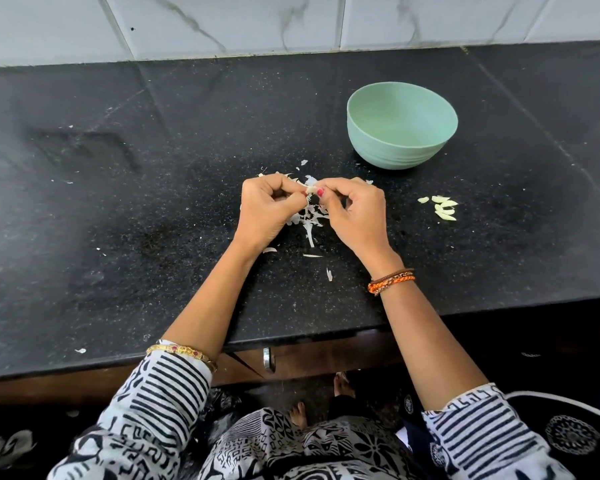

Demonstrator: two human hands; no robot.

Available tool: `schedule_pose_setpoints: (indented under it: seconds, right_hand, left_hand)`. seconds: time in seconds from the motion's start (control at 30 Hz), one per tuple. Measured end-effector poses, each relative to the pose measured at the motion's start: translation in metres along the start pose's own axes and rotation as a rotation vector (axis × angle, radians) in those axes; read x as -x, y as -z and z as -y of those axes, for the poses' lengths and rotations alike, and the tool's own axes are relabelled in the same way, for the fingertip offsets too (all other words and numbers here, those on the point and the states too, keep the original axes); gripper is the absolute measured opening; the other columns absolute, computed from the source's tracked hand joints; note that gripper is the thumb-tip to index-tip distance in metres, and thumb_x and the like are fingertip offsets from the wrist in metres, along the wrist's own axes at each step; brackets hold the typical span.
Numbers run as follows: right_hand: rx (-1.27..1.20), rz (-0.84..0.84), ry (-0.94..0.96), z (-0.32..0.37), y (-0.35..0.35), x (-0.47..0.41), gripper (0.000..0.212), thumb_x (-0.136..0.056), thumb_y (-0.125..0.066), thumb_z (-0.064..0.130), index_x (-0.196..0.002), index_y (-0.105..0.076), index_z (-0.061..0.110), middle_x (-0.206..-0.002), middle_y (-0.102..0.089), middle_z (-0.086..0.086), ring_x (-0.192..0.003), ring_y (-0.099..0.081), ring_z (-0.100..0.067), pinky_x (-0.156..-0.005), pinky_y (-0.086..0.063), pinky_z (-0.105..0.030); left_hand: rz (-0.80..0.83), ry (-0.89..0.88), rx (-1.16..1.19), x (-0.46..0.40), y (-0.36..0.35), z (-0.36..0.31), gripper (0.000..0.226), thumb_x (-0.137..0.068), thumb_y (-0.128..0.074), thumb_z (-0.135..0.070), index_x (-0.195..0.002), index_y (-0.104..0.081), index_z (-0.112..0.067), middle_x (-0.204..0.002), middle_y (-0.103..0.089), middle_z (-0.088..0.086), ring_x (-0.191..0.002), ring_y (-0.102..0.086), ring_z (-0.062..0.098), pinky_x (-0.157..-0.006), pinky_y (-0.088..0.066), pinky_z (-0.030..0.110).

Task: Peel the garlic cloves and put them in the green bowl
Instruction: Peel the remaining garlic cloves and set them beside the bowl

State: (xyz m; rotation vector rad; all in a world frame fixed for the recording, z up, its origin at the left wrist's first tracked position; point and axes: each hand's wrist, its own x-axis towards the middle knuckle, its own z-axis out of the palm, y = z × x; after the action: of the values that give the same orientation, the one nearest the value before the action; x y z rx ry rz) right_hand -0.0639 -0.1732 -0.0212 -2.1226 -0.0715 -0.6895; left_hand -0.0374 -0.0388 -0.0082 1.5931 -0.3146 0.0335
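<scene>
the black counter (118, 202) runs from the tiled wall (222, 22) at the back to its front edge just above a drawer handle (268, 359). wide bare stretches lie to the left of the hands and behind them. the green bowl (401, 128) stands upright to the right and behind the hands, apart from them. a small heap of peeled cloves (444, 207) lies on the counter right of the right hand, in front of the bowl, not in it. the left hand (267, 209) and right hand (354, 213) meet over a litter of white skins (309, 220), fingers curled, both pinching one small garlic clove (310, 191) between thumb and fingertips. whether anything lies in the bowl cannot be told.
</scene>
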Motion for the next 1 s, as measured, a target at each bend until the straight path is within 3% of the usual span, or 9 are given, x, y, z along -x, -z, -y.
schedule_pose_setpoints:
  seconds: [0.2, 0.33, 0.43, 0.57, 0.7, 0.8, 0.9, 1.0]
  right_hand:
    - [-0.242, 0.104, -0.117, 0.003, 0.007, -0.004, 0.016, -0.086, -0.059, 0.002, -0.097, -0.07, 0.001, -0.076, -0.063, 0.014, -0.066, -0.059, 0.01, -0.064, -0.045, -0.008]
    - [-0.314, 0.159, -0.17, 0.003, 0.009, -0.005, 0.016, -0.086, -0.058, -0.002, -0.1, -0.067, -0.001, -0.064, -0.061, 0.014, -0.061, -0.058, 0.007, -0.064, -0.045, -0.009]
    - [-0.334, 0.198, -0.179, 0.001, 0.011, -0.006, 0.017, -0.086, -0.059, -0.001, -0.1, -0.066, 0.006, -0.053, -0.061, 0.018, -0.06, -0.058, 0.005, -0.065, -0.046, -0.011]
    - [-0.379, 0.254, -0.213, 0.001, 0.015, -0.007, 0.019, -0.086, -0.058, -0.002, -0.104, -0.062, 0.002, -0.052, -0.062, 0.018, -0.058, -0.057, 0.004, -0.065, -0.046, -0.011]
    - [-0.346, 0.32, -0.232, 0.001, 0.016, -0.006, 0.019, -0.086, -0.058, -0.003, -0.102, -0.063, 0.005, -0.057, -0.061, 0.01, -0.055, -0.054, 0.004, -0.063, -0.045, -0.012]
    - [-0.299, 0.392, -0.241, 0.002, 0.018, -0.005, 0.019, -0.085, -0.058, -0.003, -0.101, -0.063, 0.007, -0.061, -0.059, 0.001, -0.052, -0.051, 0.002, -0.06, -0.044, -0.013]
    - [-0.3, 0.474, -0.282, 0.005, 0.021, -0.01, 0.021, -0.085, -0.056, -0.007, -0.098, -0.064, 0.006, -0.059, -0.06, 0.001, -0.05, -0.051, 0.002, -0.055, -0.043, -0.013]
    - [-0.36, 0.524, -0.34, 0.007, 0.024, -0.014, 0.021, -0.087, -0.053, -0.008, -0.084, -0.068, 0.007, -0.051, -0.061, 0.009, -0.051, -0.053, 0.002, -0.053, -0.043, -0.012]
  left_hand:
    - [0.048, -0.027, 0.096, 0.002, -0.001, -0.001, 0.012, -0.068, -0.068, -0.009, -0.061, -0.069, -0.018, -0.058, -0.066, -0.009, -0.058, -0.058, 0.0, -0.059, -0.046, 0.015]
    - [0.086, -0.046, 0.116, 0.002, -0.001, 0.0, 0.005, -0.069, -0.065, -0.005, -0.065, -0.065, -0.008, -0.058, -0.066, -0.01, -0.059, -0.059, 0.0, -0.06, -0.047, 0.015]
    - [0.12, -0.033, 0.135, 0.002, 0.002, 0.0, 0.014, -0.065, -0.068, -0.006, -0.059, -0.07, -0.019, -0.058, -0.066, -0.009, -0.058, -0.058, 0.001, -0.059, -0.047, 0.016]
    - [0.175, -0.017, 0.153, 0.001, 0.001, 0.001, 0.007, -0.06, -0.069, -0.016, -0.058, -0.071, -0.022, -0.058, -0.066, -0.009, -0.055, -0.053, 0.002, -0.054, -0.042, 0.016]
    - [0.191, -0.038, 0.129, 0.003, 0.001, 0.001, 0.024, -0.066, -0.06, 0.004, -0.057, -0.068, -0.017, -0.057, -0.066, -0.009, -0.054, -0.057, 0.001, -0.053, -0.042, 0.014]
    - [0.168, -0.068, 0.043, 0.007, 0.001, 0.001, 0.006, -0.06, -0.065, -0.011, -0.056, -0.064, -0.015, -0.052, -0.06, -0.011, -0.051, -0.047, 0.014, -0.048, -0.034, 0.017]
    - [0.153, -0.119, -0.006, 0.01, -0.001, 0.002, 0.006, -0.058, -0.063, -0.019, -0.059, -0.06, -0.014, -0.05, -0.056, -0.014, -0.047, -0.039, 0.0, -0.047, -0.032, 0.013]
    - [0.087, -0.174, -0.004, 0.01, -0.003, 0.002, 0.004, -0.06, -0.062, -0.022, -0.061, -0.06, -0.018, -0.051, -0.056, -0.016, -0.048, -0.04, -0.001, -0.047, -0.033, 0.016]
